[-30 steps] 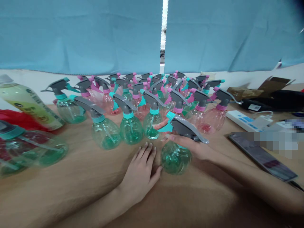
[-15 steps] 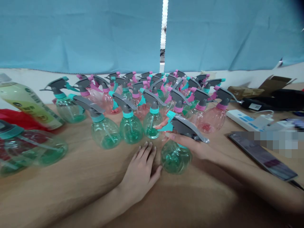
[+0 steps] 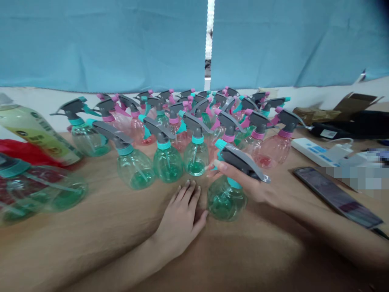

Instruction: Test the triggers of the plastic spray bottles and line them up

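Bare tabletop (image 3: 91, 243) lies open nearest the person. The left hand (image 3: 181, 221) rests flat, fingers extended, thumb touching the green spray bottle (image 3: 226, 198), which stands just beside it. The right hand (image 3: 247, 184) clasps its grey sprayer head (image 3: 243, 162), now slightly higher, with the teal collar newly showing. A phone (image 3: 337, 196) bounds the right, toppled bottles (image 3: 39, 190) the left, and crowded spray bottles (image 3: 194, 125) stand close behind.

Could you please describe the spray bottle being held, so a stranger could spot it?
On the wooden table, pink and green plastic spray bottles crowd before a blue curtain. One green transparent spray bottle sits apart in front. Only it has the right hand holding its grey trigger head, left hand flat alongside.
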The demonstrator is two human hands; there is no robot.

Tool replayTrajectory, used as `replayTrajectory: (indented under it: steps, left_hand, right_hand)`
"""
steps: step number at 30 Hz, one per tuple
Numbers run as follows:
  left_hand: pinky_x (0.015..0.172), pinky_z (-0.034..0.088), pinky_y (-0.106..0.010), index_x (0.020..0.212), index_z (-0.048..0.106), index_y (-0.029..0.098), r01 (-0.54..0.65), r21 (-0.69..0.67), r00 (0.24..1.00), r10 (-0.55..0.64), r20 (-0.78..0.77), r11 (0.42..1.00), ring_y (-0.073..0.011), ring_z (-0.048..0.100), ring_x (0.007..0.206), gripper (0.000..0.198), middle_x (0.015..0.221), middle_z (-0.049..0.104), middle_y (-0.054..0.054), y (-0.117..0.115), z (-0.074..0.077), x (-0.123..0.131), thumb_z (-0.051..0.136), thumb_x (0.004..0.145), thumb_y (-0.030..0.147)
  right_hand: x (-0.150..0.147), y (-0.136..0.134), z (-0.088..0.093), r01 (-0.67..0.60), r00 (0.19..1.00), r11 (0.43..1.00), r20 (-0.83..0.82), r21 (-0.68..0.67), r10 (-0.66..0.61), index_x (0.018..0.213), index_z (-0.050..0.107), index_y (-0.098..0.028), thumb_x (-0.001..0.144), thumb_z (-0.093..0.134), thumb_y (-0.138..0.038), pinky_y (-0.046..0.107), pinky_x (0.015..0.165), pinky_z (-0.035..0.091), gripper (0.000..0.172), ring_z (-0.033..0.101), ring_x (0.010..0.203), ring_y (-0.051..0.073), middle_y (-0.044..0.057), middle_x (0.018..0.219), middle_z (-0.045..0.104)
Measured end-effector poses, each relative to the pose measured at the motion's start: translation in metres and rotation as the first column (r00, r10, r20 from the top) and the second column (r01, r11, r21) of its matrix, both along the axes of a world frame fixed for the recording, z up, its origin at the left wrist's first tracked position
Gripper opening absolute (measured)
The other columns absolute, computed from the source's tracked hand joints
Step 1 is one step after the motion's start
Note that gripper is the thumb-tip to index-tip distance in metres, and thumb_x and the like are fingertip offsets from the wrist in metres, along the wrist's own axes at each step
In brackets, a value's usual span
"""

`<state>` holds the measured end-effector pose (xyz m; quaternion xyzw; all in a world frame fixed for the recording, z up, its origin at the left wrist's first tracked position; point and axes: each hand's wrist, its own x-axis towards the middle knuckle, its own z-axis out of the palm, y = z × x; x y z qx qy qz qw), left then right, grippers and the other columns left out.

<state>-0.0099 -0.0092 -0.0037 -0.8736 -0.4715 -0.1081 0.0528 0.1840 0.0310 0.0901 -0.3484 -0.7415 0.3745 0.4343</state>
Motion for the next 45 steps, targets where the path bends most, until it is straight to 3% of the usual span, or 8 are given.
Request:
replayTrajectory:
  steps: [10,14,18,21,29,35,41,45]
  left_hand:
    - [0.107,0.036,-0.047,0.135,0.044,0.002,0.000,0.017,1.000,0.000,0.004,1.000,-0.0313,0.040,0.133,0.056,0.141,0.046,-0.020,0.001,-0.003,0.000,0.044,0.094,0.040]
    - [0.107,0.035,-0.048,0.136,0.043,0.002,0.004,0.015,1.000,-0.004,0.009,1.000,-0.0314,0.039,0.134,0.056,0.142,0.045,-0.020,0.000,-0.002,-0.001,0.043,0.095,0.040]
    - [0.107,0.035,-0.047,0.136,0.044,0.003,-0.001,0.005,1.000,0.001,0.001,1.000,-0.0314,0.038,0.134,0.056,0.143,0.044,-0.019,0.000,-0.002,-0.001,0.044,0.095,0.041]
    - [0.107,0.035,-0.047,0.135,0.045,0.002,-0.001,0.006,1.000,0.001,0.002,1.000,-0.0316,0.039,0.133,0.056,0.142,0.045,-0.020,0.001,-0.002,-0.001,0.044,0.094,0.040]
    - [0.106,0.036,-0.047,0.135,0.044,0.003,-0.005,0.006,1.000,0.005,0.008,1.000,-0.0310,0.039,0.133,0.055,0.142,0.046,-0.019,0.000,-0.001,0.000,0.043,0.095,0.040]
    - [0.107,0.035,-0.048,0.135,0.044,0.002,-0.001,-0.009,1.000,0.001,0.024,1.000,-0.0317,0.039,0.133,0.056,0.141,0.046,-0.020,0.001,-0.001,0.000,0.045,0.094,0.040]
    - [0.107,0.035,-0.047,0.136,0.044,0.003,-0.006,-0.017,1.000,0.006,-0.004,1.000,-0.0312,0.038,0.134,0.056,0.142,0.045,-0.020,0.000,0.000,0.000,0.045,0.094,0.039]
    - [0.107,0.034,-0.047,0.136,0.044,0.004,-0.007,-0.015,1.000,0.007,0.006,1.000,-0.0308,0.037,0.135,0.055,0.142,0.045,-0.019,0.000,0.001,0.000,0.044,0.094,0.039]
  right_hand:
    - [0.001,-0.001,-0.002,0.032,0.999,0.999,-0.016,0.021,-0.032,0.062,0.035,-0.023,0.087,0.054,-0.042,0.027,0.052,0.027,0.036,0.034,0.058,0.013,-0.003,0.064,0.033]
    - [0.002,0.001,-0.005,0.012,0.999,1.000,-0.031,0.005,-0.012,0.067,0.045,-0.023,0.086,0.056,-0.042,0.027,0.055,0.033,0.029,0.041,0.060,0.013,-0.003,0.065,0.042]
    - [0.002,0.004,-0.010,-0.062,0.995,0.997,-0.077,0.034,0.065,0.090,0.058,-0.024,0.088,0.057,-0.033,0.028,0.067,0.043,0.009,0.052,0.070,0.013,-0.001,0.079,0.057]
    - [0.002,0.005,-0.012,-0.050,0.993,0.998,-0.105,0.035,0.054,0.096,0.059,-0.024,0.087,0.058,-0.028,0.029,0.074,0.045,0.010,0.055,0.077,0.014,0.000,0.088,0.061]
    - [0.002,0.006,-0.015,-0.041,0.996,0.999,-0.078,0.002,0.041,0.101,0.059,-0.024,0.089,0.057,-0.031,0.031,0.075,0.045,0.014,0.048,0.060,0.011,-0.004,0.073,0.053]
    - [0.002,0.004,-0.015,-0.056,0.993,0.998,-0.104,0.026,0.059,0.099,0.059,-0.025,0.088,0.058,-0.030,0.029,0.069,0.043,0.012,0.050,0.067,0.012,-0.002,0.082,0.056]
    - [0.004,0.005,-0.015,-0.042,0.997,0.998,-0.066,0.038,0.045,0.100,0.059,-0.026,0.088,0.058,-0.030,0.029,0.064,0.042,0.012,0.048,0.062,0.012,-0.003,0.074,0.053]
    - [0.005,0.007,-0.019,-0.039,0.998,0.999,-0.046,0.008,0.040,0.102,0.059,-0.026,0.089,0.056,-0.036,0.031,0.069,0.046,0.017,0.053,0.066,0.014,-0.003,0.069,0.052]
